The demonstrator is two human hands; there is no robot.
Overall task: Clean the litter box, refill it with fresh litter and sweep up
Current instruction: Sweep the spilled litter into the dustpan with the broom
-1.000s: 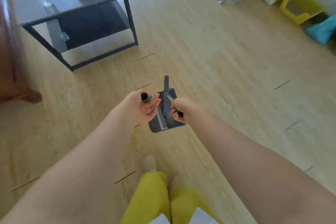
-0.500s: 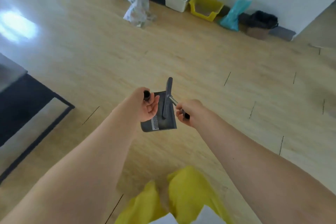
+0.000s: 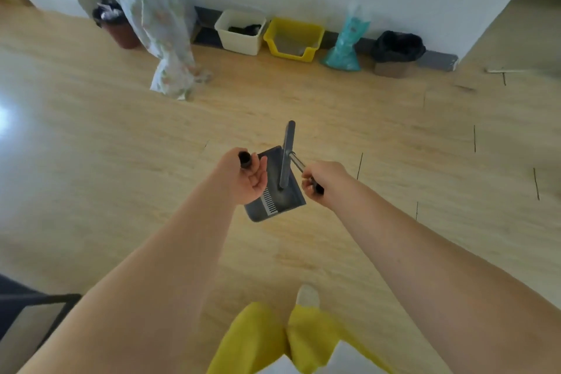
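Light wood floor (image 3: 394, 136) with stuff lined up along the far wall: a white bin (image 3: 241, 32), a yellow litter box (image 3: 293, 39) right beside it, a teal bag (image 3: 346, 45), a black-bagged box (image 3: 396, 53), plus a dark pot (image 3: 117, 29) and a floral cloth (image 3: 170, 39) trailing down at far left.
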